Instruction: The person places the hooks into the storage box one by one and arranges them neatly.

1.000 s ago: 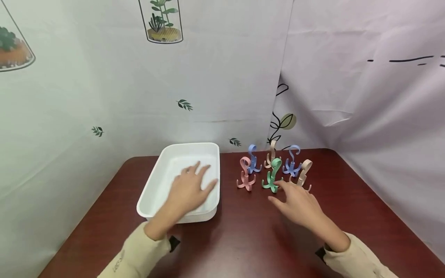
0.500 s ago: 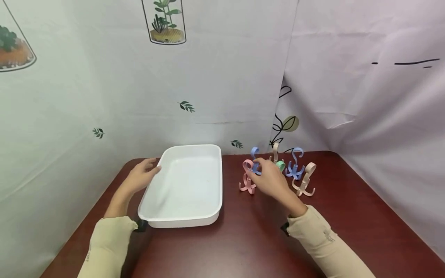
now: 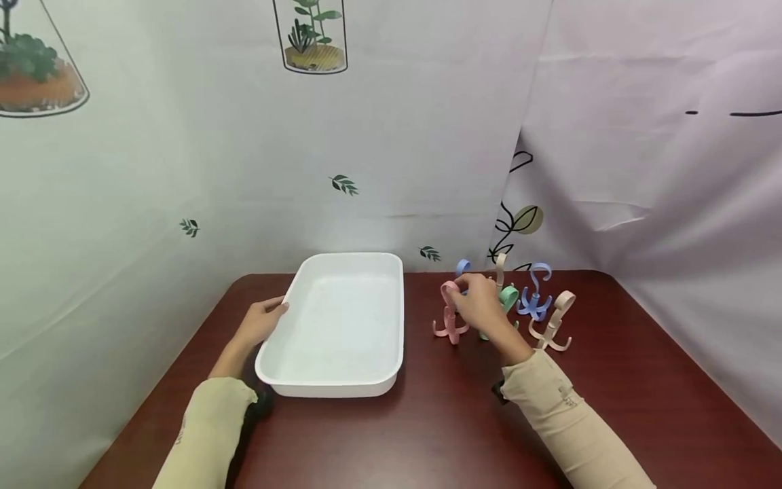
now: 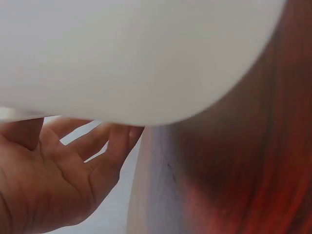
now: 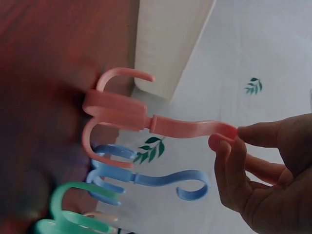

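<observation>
1. Your right hand [image 3: 479, 301] pinches the pink hook [image 3: 450, 327] by its top curl, thumb against fingers. The step in hand looks like taking a firm hold of it; a light, even pinch should do, since the curl is thin and would probably twist under a one-sided squeeze.
2. If you raise it, go straight up first — the green hook [image 3: 509, 297] and a blue hook [image 5: 168, 180] stand close by, and their prongs could snag.
3. Your left hand [image 3: 256, 324] is at the left rim of the white tray [image 3: 330, 391], thumb at the edge. I can't tell whether its fingers curl round the rim. A gentle touch there would likely steady the tray.
4. The pink hook is upright, below your right hand's fingertips and just beside the tray's right side — well apart from your left hand, with the tray between. Whether its prongs touch the table [image 3: 397, 441] is unclear.
</observation>
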`<state>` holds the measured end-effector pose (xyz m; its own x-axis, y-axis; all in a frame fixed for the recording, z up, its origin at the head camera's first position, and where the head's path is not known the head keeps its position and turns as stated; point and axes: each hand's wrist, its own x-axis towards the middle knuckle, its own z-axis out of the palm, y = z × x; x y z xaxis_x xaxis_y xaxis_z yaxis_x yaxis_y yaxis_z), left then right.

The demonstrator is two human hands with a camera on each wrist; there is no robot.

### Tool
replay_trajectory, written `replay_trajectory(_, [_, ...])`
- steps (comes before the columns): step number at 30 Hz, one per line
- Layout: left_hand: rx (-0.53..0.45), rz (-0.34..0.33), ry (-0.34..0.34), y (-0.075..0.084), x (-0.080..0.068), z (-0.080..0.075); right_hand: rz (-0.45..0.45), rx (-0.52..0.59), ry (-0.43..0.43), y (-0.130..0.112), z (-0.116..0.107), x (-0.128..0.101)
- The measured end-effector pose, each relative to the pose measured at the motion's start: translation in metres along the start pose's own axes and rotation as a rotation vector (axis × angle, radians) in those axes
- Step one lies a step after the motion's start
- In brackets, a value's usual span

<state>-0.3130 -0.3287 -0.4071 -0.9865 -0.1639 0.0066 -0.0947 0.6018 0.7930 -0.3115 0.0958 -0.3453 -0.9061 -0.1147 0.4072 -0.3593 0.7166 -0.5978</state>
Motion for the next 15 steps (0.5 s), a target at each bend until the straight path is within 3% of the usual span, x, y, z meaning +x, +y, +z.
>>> replay_trajectory(4, [-0.01,0.006,0.016,0.003,0.003,0.005,-0.036,0.004,0.031,-0.015,-0.014,0.007])
replay_trajectory(9, [-0.017,-0.014,0.007,0.004,0.004,0.006,-0.077,0.049,0.041,-0.052,-0.026,0.028])
replay_trajectory(15, [-0.024,-0.048,-0.016,0.002,0.002,0.003,-0.07,0.14,-0.015,-0.093,-0.007,0.061])
